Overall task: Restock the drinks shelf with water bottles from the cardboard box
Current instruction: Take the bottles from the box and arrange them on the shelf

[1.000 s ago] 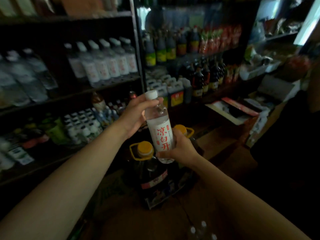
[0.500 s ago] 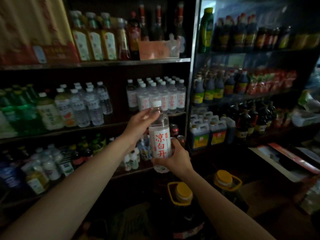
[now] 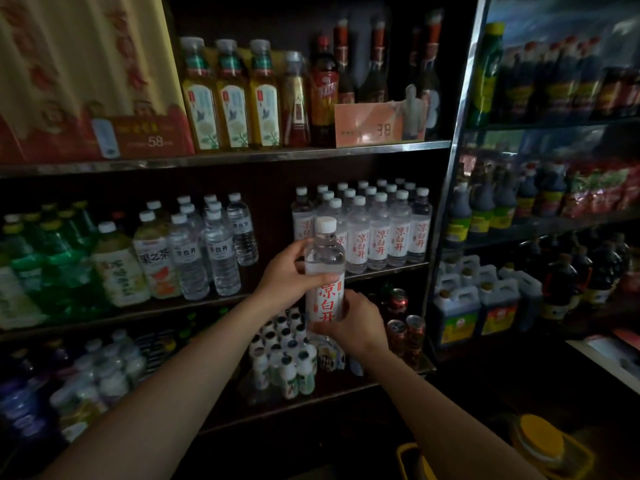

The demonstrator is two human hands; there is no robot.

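vs 0.5 s ago: view sits closer to the shelves, oil jugs mostly out of frame at 5 o'clock; water bottle point(image 3: 325, 271) is carried nearer the drinks shelf point(image 3: 388, 270), both hands keep their hold. bottle upright, long axis vertical, white cap at 12 o'clock, red-lettered label facing the camera. it's held in the air just in front of the row of matching bottles point(image 3: 381, 233), not yet on the shelf. left hand point(image 3: 289, 273) wraps the upper body from 9 o'clock, fingers curled round it. right hand point(image 3: 353, 323) grips the lower part w/ fingers curled round the base at 5 o'clock. red cans point(image 3: 405, 332) on the shelf below.
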